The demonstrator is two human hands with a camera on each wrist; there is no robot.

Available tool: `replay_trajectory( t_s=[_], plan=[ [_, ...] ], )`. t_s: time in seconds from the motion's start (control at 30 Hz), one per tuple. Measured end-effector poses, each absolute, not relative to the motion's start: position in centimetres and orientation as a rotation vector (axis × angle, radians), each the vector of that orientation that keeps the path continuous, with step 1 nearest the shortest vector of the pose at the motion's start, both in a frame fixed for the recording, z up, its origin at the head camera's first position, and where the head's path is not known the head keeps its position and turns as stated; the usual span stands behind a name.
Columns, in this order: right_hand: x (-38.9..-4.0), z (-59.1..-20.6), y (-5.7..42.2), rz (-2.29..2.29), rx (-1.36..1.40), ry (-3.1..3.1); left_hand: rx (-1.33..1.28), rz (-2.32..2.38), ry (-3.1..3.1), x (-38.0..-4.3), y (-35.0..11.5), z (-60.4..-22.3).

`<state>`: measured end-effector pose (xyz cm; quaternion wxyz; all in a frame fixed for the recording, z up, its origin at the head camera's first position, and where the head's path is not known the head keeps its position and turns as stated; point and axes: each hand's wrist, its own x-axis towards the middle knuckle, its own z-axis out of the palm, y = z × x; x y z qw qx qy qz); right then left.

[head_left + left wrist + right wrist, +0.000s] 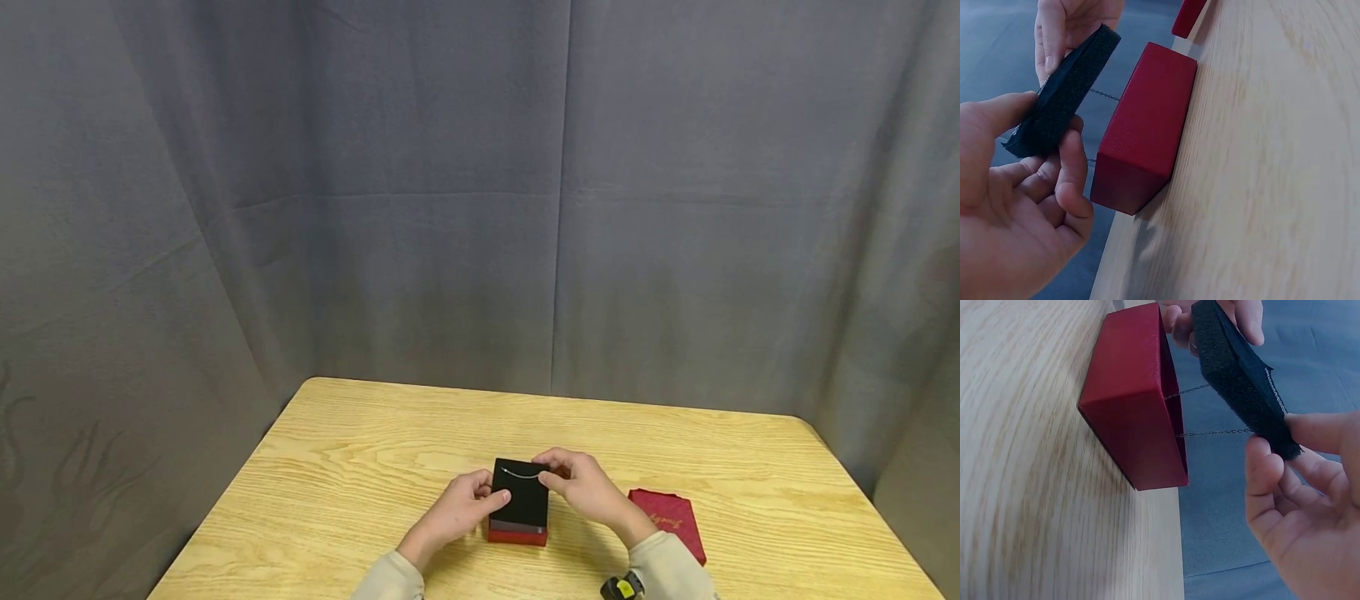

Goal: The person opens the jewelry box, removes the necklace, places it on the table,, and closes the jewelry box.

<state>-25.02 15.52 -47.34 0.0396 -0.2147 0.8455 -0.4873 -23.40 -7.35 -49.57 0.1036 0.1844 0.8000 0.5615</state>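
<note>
A black foam jewelry pad point(522, 502) is held above an open red box point(1147, 112) by both hands. My left hand point(458, 511) pinches the pad's left side, thumb on its face and fingers beneath. At the far right corner, my right hand point(587, 487) pinches it with thumb and fingers. A thin silver chain point(521, 476) lies across the pad's face. Two strands of chain point(1213, 433) run from the pad's underside down into the box. In the wrist views the pad is tilted and apart from the box, which stands on the table. The box's inside is mostly hidden.
A flat dark red pouch point(670, 522) with gold lettering lies on the wooden table point(360, 467) to the right, partly behind my right forearm. A black band with a yellow piece point(625, 589) is at the right wrist. Grey curtains point(442, 250) hang behind the table.
</note>
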Motion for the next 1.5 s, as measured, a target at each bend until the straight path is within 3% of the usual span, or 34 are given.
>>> replay_trajectory(
  t_s=[0.53, 1.0, 1.5],
  plan=[
    [-23.9, -46.1, 15.1, -1.511, -0.756, 2.615, 0.607, 1.758, 2.285, -21.3, -7.1, -46.9],
    [-24.8, -47.5, 15.6, -1.506, -0.77, 2.68, 0.577, 1.711, 2.327, -23.1, -7.0, -49.9],
    [-24.8, -47.2, 15.3, -1.4, -0.772, 2.787, 0.57, 1.739, 2.275, -23.2, -7.1, -49.8]
  ],
)
